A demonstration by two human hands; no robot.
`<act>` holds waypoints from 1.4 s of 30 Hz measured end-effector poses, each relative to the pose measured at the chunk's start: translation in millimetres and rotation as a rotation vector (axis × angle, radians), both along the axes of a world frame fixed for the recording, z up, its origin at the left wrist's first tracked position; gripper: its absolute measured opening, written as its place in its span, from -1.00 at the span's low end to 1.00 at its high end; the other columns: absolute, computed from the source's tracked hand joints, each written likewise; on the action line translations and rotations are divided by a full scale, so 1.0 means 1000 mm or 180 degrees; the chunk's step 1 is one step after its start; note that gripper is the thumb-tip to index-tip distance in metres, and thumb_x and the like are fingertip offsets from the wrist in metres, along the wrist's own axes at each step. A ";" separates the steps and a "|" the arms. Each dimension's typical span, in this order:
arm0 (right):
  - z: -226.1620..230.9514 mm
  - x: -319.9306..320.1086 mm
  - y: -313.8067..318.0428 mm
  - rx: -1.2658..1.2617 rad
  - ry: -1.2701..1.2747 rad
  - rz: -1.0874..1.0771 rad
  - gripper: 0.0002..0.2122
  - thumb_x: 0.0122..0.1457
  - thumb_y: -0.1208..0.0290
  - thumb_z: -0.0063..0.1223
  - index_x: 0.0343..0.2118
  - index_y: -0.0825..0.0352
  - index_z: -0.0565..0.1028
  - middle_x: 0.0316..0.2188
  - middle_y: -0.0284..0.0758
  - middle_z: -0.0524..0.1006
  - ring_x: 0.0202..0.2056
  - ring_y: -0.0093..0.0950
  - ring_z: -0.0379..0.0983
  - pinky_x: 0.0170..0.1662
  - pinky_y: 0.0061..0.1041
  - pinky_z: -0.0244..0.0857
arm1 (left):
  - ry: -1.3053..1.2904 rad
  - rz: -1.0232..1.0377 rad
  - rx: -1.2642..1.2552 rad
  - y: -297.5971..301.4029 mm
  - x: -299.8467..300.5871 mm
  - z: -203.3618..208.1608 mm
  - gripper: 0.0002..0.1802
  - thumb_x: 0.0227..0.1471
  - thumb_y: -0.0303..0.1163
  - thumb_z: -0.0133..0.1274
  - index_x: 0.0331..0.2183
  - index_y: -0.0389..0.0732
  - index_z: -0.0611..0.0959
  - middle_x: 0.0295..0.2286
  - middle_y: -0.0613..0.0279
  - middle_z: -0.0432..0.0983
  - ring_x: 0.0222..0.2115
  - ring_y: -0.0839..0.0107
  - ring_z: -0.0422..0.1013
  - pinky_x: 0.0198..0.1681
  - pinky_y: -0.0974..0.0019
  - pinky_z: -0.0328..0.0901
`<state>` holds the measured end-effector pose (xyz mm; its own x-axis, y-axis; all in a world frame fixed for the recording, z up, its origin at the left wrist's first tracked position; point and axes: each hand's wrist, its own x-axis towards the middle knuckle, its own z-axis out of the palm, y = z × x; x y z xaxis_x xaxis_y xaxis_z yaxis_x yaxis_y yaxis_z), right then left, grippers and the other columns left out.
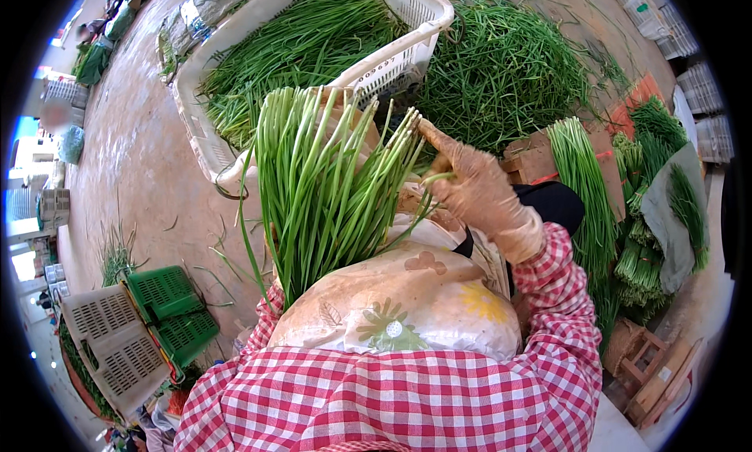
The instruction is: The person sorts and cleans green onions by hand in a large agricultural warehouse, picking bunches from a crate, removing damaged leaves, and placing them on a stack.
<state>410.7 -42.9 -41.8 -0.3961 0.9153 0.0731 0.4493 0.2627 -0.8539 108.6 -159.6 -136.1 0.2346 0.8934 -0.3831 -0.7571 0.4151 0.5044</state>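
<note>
A thick bunch of green chives (329,193) stands upright over my lap, its pale cut ends fanned out at the top. My left sleeve runs up behind this bunch, and my left hand, mostly hidden by the stalks, holds it from the left. My gloved right hand (482,193) is at the right side of the bunch. Its forefinger reaches to the cut ends, while the other fingers curl in around a single bent chive stalk (439,176). A stained white apron (392,295) with flower prints covers my lap under the bunch.
Ahead is a white plastic crate (188,123) of chives, beside a loose green heap (501,68) on the floor. Tied bundles (583,178) lie at right near a small wooden stool (646,354). Green (168,295) and beige crates (117,334) stand at left.
</note>
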 end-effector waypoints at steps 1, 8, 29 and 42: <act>0.002 0.006 0.006 0.0417 -0.0326 -0.0029 -0.56 -0.05 0.53 0.08 0.00 0.26 0.42 -0.47 -0.21 0.47 -0.43 -0.30 0.44 -0.35 -0.43 0.34 | 0.0011 -0.0020 0.0019 0.001 0.001 0.000 -0.46 -0.07 -0.11 0.05 -0.09 -0.25 0.49 -0.19 0.09 0.49 -0.23 0.24 0.46 -0.10 0.19 0.37; 0.025 0.035 0.071 0.1603 -0.2186 -0.0688 -0.88 0.12 0.52 -0.06 -0.34 0.26 0.52 -0.53 -0.30 0.46 -0.54 -0.43 0.44 -0.50 -0.51 0.37 | 0.0018 -0.0031 0.0048 -0.003 0.000 -0.002 -0.45 -0.07 -0.12 0.06 -0.08 -0.26 0.48 -0.17 0.08 0.48 -0.22 0.23 0.45 -0.10 0.20 0.37; 0.016 -0.040 0.038 0.1117 -0.1844 0.1233 -0.84 -0.15 0.51 0.05 -0.44 0.39 0.52 -0.56 -0.16 0.50 -0.46 -0.25 0.50 -0.43 -0.35 0.37 | 0.0135 -0.0095 0.0065 -0.004 0.004 0.006 -0.42 -0.08 -0.17 0.09 -0.03 -0.26 0.44 -0.12 0.06 0.44 -0.19 0.22 0.44 -0.08 0.23 0.36; -0.019 0.048 0.141 0.1854 -0.3617 -0.0833 -0.84 0.19 0.49 -0.22 -0.23 0.42 0.38 -0.67 -0.32 0.46 -0.63 -0.41 0.47 -0.67 -0.42 0.30 | 0.0304 0.0006 0.0183 -0.017 -0.009 -0.017 -0.39 -0.09 -0.20 0.10 0.00 -0.27 0.41 -0.10 0.05 0.42 -0.17 0.22 0.43 -0.07 0.25 0.36</act>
